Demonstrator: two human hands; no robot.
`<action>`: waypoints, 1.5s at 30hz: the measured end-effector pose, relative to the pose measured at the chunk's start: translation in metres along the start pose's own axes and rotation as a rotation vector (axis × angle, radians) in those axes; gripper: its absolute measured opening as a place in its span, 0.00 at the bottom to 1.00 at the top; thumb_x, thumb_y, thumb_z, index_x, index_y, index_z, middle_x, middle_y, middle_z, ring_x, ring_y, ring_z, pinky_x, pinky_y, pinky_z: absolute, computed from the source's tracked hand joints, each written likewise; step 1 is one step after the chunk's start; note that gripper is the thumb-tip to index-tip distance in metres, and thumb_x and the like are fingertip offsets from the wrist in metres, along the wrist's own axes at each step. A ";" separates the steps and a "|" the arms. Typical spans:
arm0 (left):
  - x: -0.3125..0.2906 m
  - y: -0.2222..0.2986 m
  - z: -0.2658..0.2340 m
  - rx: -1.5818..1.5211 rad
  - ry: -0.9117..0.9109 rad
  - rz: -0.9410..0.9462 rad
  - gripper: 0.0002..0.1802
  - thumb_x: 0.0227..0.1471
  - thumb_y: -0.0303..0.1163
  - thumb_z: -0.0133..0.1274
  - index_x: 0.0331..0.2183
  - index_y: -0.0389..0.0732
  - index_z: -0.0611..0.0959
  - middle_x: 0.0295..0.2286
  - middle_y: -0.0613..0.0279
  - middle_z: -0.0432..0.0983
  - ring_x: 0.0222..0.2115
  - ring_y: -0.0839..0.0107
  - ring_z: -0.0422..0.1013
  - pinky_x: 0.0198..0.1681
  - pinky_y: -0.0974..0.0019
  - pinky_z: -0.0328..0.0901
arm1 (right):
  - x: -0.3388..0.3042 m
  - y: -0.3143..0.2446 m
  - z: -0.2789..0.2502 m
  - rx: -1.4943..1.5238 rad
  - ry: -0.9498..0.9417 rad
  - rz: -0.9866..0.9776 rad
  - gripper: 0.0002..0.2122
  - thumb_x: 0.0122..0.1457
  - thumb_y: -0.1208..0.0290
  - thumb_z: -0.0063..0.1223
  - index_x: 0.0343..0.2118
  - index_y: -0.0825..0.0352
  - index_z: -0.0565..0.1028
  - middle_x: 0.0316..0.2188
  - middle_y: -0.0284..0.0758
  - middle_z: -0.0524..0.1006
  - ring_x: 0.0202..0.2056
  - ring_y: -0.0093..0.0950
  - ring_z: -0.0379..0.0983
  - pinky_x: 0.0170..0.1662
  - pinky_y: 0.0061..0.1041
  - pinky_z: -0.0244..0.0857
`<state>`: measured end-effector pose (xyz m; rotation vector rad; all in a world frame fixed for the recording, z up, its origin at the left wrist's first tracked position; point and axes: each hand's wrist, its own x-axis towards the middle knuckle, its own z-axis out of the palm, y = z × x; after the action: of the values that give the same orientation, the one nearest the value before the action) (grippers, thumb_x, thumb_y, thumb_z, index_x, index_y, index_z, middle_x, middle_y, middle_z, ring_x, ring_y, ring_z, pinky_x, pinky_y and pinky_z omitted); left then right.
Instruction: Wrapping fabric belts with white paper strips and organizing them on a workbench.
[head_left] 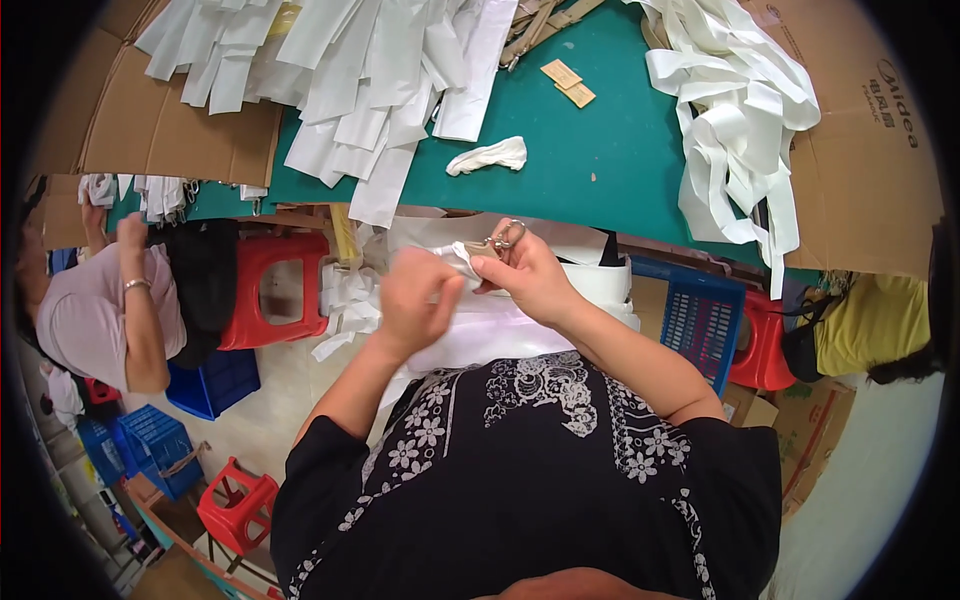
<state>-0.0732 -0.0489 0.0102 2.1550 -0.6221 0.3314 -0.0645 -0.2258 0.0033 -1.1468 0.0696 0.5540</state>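
My right hand (540,280) is closed on a tan strap (482,252) with a metal clasp (512,232) at its end, just off the table's near edge. Some white wrapping (460,252) shows around the strap's left part. Close by on the left is my left hand (415,300), curled and smeared by motion; whether its fingers grip the wrapping cannot be made out. Below both hands, white sheet material (490,335) spreads across my lap.
On the green table (620,170) lie many white strips (350,90), a crumpled white piece (490,156), tan tags (568,82) and a heap of white ribbon (735,140). Cardboard flanks both sides. A blue crate (700,320) stands right. Co-workers sit left (110,300) and right (875,325).
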 end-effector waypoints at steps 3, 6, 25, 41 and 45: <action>-0.002 -0.047 -0.008 -0.325 -0.125 -0.108 0.27 0.48 0.56 0.48 0.30 0.37 0.75 0.26 0.58 0.69 0.36 0.58 0.65 0.46 0.56 0.56 | -0.032 -0.015 0.006 0.267 -0.060 0.000 0.09 0.55 0.77 0.50 0.31 0.63 0.60 0.30 0.29 0.69 0.31 0.21 0.71 0.32 0.23 0.71; -0.031 -0.110 -0.026 -0.373 -0.655 -0.219 0.32 0.46 0.60 0.46 0.27 0.36 0.77 0.23 0.57 0.71 0.29 0.58 0.68 0.42 0.59 0.59 | -0.082 -0.025 -0.031 0.479 0.075 -0.237 0.09 0.54 0.76 0.51 0.32 0.60 0.62 0.31 0.28 0.69 0.36 0.22 0.70 0.43 0.28 0.68; 0.025 -0.007 0.105 0.270 -0.231 0.442 0.12 0.40 0.28 0.52 0.33 0.44 0.75 0.18 0.65 0.64 0.19 0.67 0.66 0.20 0.64 0.61 | -0.242 0.197 -0.401 -0.248 1.318 0.562 0.16 0.58 0.60 0.46 0.36 0.71 0.73 0.25 0.38 0.74 0.23 0.31 0.72 0.23 0.30 0.68; 0.052 -0.001 0.125 0.290 -0.891 0.331 0.13 0.48 0.34 0.47 0.36 0.38 0.73 0.35 0.57 0.70 0.34 0.64 0.70 0.30 0.62 0.67 | -0.095 -0.098 -0.149 -0.541 -0.167 0.133 0.09 0.57 0.69 0.49 0.33 0.70 0.76 0.23 0.30 0.76 0.25 0.17 0.71 0.29 0.19 0.67; 0.030 -0.038 0.171 0.338 -0.770 0.418 0.28 0.50 0.32 0.41 0.53 0.33 0.63 0.51 0.49 0.62 0.50 0.59 0.62 0.53 0.58 0.57 | 0.034 -0.142 -0.141 -1.089 0.205 -0.270 0.14 0.57 0.62 0.47 0.23 0.69 0.76 0.17 0.30 0.73 0.21 0.20 0.70 0.26 0.20 0.65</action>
<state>-0.0243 -0.1746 -0.1058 2.4447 -1.5518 -0.2221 0.0605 -0.3775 0.0516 -2.2300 -0.2406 0.1986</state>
